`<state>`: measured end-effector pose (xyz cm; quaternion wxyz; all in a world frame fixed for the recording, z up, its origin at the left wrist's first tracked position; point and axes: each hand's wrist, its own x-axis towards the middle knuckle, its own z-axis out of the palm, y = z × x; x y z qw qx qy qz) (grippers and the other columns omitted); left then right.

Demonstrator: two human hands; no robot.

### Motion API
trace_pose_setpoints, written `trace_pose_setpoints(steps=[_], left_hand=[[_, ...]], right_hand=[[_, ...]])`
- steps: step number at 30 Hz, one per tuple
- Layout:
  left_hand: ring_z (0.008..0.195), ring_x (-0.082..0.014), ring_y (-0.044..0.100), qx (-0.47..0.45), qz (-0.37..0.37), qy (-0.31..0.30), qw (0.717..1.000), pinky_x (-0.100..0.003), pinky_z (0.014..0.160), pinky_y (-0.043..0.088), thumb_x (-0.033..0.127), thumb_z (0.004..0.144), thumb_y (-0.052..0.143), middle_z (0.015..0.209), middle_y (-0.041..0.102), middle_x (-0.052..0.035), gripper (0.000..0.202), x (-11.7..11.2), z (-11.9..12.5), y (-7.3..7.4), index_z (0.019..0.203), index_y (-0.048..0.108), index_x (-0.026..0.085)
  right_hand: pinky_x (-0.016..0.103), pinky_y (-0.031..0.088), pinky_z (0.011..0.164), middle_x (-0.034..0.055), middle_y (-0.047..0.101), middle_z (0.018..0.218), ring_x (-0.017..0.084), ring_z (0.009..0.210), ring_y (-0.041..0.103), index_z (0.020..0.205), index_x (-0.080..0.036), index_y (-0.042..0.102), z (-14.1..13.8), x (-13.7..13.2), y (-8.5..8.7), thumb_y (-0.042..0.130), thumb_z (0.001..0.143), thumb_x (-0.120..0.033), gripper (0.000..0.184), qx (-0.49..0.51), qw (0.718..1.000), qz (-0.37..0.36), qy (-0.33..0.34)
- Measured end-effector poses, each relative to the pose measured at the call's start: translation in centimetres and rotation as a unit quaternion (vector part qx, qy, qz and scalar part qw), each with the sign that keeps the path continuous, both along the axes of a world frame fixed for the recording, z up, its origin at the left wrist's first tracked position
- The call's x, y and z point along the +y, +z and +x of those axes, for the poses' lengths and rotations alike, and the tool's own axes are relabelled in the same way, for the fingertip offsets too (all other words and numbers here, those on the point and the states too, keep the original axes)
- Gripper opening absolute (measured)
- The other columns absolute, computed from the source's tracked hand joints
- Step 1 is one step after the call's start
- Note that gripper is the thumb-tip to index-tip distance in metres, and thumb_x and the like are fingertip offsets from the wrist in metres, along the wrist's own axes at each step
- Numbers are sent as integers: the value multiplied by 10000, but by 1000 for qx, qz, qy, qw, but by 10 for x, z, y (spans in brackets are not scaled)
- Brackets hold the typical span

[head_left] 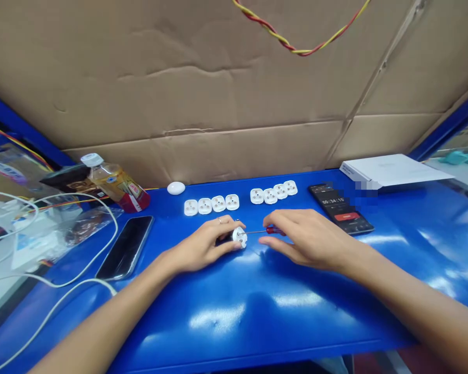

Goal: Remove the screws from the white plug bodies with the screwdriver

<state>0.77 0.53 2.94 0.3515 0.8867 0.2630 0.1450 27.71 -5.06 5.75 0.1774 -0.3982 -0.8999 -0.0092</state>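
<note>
My left hand point(205, 245) is closed around the edge of a small round white plug part point(239, 237), with thumb and fingers on either side of it. Metal pieces show on the part's face, which is turned to the right. My right hand point(314, 240) grips a screwdriver point(273, 230) by its red handle. The thin shaft points left and its tip meets the plug part's face; whether it sits in a screw is too small to tell. Behind my hands lie several squarish white socket pieces with metal contacts, in a left row point(205, 205) and a right row point(270, 195).
A white oval object point(176, 188) lies near the cardboard wall point(218, 104). On the left are a dark phone point(127, 246), a drink bottle point(119, 184) and white cables point(115, 228). A phone with a running timer point(340, 210) and a white box point(398, 170) lie on the right.
</note>
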Motion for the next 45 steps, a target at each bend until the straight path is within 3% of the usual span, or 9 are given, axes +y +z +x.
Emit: trace_pose_setpoints(steps=[5, 11, 16, 21, 24, 31, 36, 41, 45], left_hand=[[992, -208, 623, 3, -11, -12, 1000, -324, 910, 484, 412, 1063, 546, 1129, 658, -85, 305, -1, 0, 2, 1241, 671, 198], [961, -208, 620, -12, -23, -19, 999, -321, 880, 490, 414, 1061, 546, 1097, 663, -87, 296, -1, -1, 3, 1192, 694, 194], [777, -164, 548, -9, -10, 1, 1000, -283, 743, 461, 456, 1042, 572, 964, 643, -56, 331, -1, -1, -1, 1190, 696, 187], [839, -175, 586, -6, -16, 1, 1000, -286, 783, 465, 447, 1042, 580, 1012, 651, -62, 343, -1, 0, -2, 1252, 679, 195], [930, -204, 618, -13, -21, -10, 1000, -312, 855, 483, 426, 1057, 551, 1068, 665, -81, 324, -2, 1, 0, 1235, 691, 195], [782, -162, 553, -10, -31, -6, 999, -287, 756, 463, 460, 1050, 555, 997, 641, -57, 325, 0, 1, -3, 1172, 696, 194], [771, -147, 520, -8, -41, 0, 999, -273, 743, 443, 459, 1052, 558, 978, 612, -40, 343, 1, 2, -4, 1248, 668, 200], [761, -144, 499, -13, -39, 3, 999, -270, 742, 429, 441, 1054, 564, 916, 563, -17, 359, 1, 1, -6, 1309, 643, 201], [762, -143, 504, -12, -36, 1, 999, -272, 748, 432, 415, 1053, 572, 941, 579, -21, 359, 1, 1, -7, 1333, 634, 199]], right_hand=[[332, 232, 537, 10, 625, 588, 183, 481, 552, 795, -193, 598, -1, -2, -4, 438, 1100, -417, 410, -44, 996, 39, -62], [307, 339, 588, 12, 660, 752, 169, 622, 576, 880, -195, 606, 4, 3, -4, 474, 1097, -386, 318, -21, 1000, 5, 11], [312, 420, 667, 51, 684, 843, 190, 731, 610, 978, -171, 648, 4, 4, -4, 434, 1109, -349, 308, 1, 994, 57, 89], [313, 317, 559, 28, 658, 667, 182, 570, 591, 819, -182, 623, 0, 2, -7, 457, 1092, -460, 423, -21, 998, 28, -55], [318, 259, 550, 7, 626, 629, 162, 525, 536, 767, -200, 592, -2, 0, -7, 468, 1092, -444, 425, -57, 996, 11, -62], [292, 365, 620, 28, 620, 814, 159, 679, 541, 859, -195, 597, 7, 5, -3, 465, 1099, -302, 295, -27, 996, 36, 71], [314, 465, 643, 68, 728, 892, 227, 758, 680, 1120, -169, 591, 6, 4, -5, 578, 1042, -452, 294, 25, 1000, -5, 4], [322, 526, 712, 72, 718, 945, 210, 805, 685, 1092, -196, 569, 0, 2, -10, 501, 1049, -236, 90, 95, 995, 15, 40], [357, 555, 771, 108, 707, 1008, 228, 878, 677, 1139, -169, 558, -1, 4, -12, 516, 1004, -178, 142, 122, 989, 43, 71]])
